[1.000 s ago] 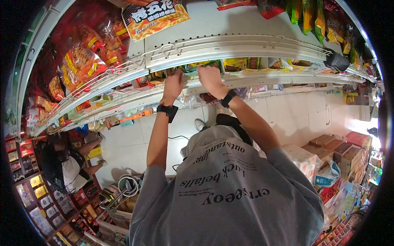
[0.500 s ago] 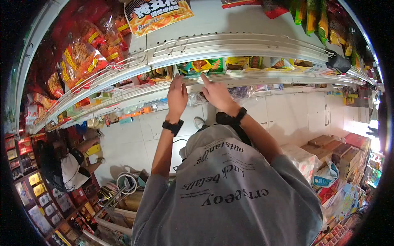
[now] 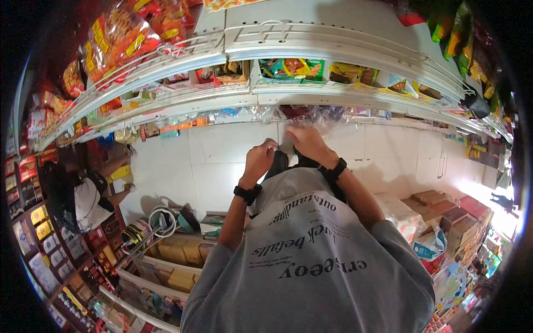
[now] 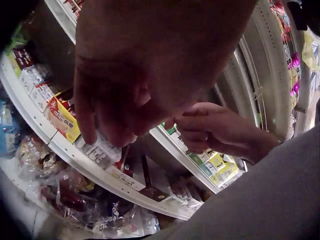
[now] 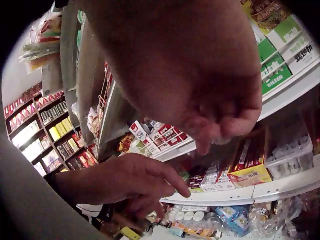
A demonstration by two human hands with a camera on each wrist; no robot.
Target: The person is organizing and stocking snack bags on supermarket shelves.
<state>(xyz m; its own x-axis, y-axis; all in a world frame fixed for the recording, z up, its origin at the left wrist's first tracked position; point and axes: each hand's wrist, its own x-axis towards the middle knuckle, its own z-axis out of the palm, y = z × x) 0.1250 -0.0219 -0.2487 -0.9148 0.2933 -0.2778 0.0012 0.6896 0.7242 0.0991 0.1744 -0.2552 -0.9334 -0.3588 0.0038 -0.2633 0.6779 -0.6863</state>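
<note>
My left hand (image 3: 260,161) hovers low in front of the shelves, near my lap, with nothing seen in it. In the right wrist view its index finger points forward and the others bend loosely. Just beside it, my right hand (image 3: 312,145) has loosely bent fingers and also appears to hold nothing. Beyond both hands, a box of green snack packets (image 3: 294,67) sits on the shelf under the top one. Clear plastic bags (image 3: 325,114) lie on a lower level, closer to the right hand. A lidless clear tub (image 5: 291,157) shows below the right hand in the right wrist view.
White metal shelving (image 3: 355,55) with wire rails curves across the front. Large red snack bags (image 3: 119,39) fill its upper left. Cardboard boxes (image 3: 436,213) are stacked on the floor at right. Another person (image 3: 89,202) is at far left, near a wall rack. A cart-like rack (image 3: 166,250) stands behind.
Both hands have come down and back from the green packets' box to just in front of my body. The packets now show fully in their box. The head view has tilted lower.
</note>
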